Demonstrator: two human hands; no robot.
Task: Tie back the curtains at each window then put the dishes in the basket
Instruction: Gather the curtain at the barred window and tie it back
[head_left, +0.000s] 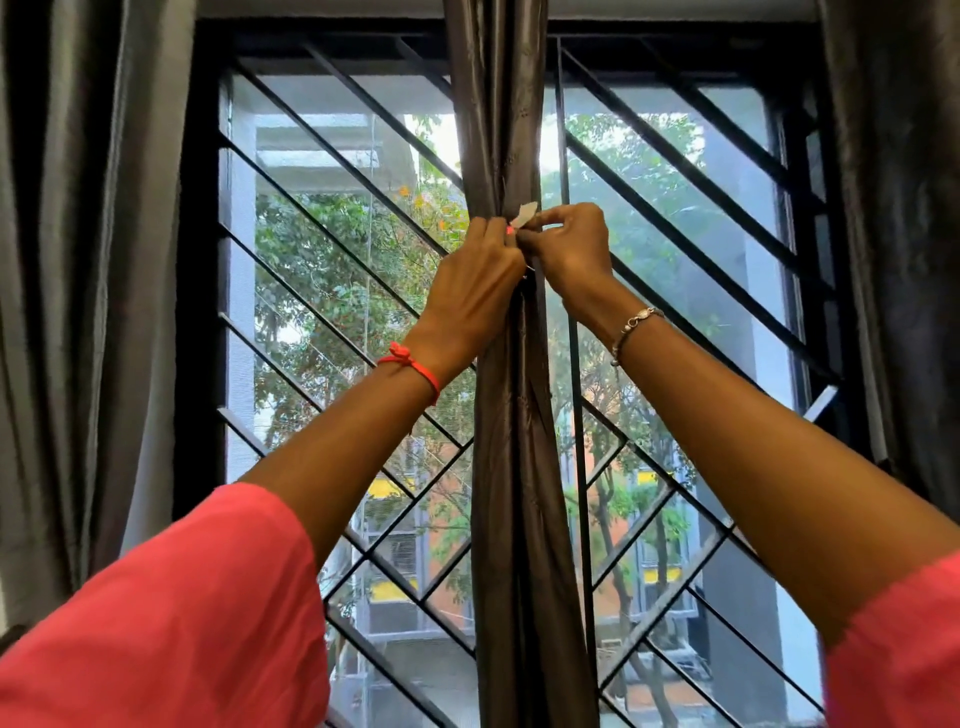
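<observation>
Curtain (506, 467) hangs bunched at frame centre; I judge it soft, light and slippery. My left hand (475, 283) and right hand (569, 244) pinch the tie (525, 212) around it, fingers curled. I'd hold close to the knot.

My middle curtain (511, 467) is dark brown-grey with a satiny sheen, no print. The grey curtain (78, 260) at 9 o'clock reads lighter, and the charcoal curtain (904, 234) at 3 o'clock is nearly black. The grille (332, 218) is black, all diagonal bars. The tab (525, 213) looks whitish, though the backlight makes that hard to call. Sleeves (171, 613) are coral pink, the wrist thread (410, 364) red, the bracelet (631, 327) silver. Outside there are green trees (322, 249), with yellow and orange on a building (395, 519) toward 6 o'clock.
</observation>
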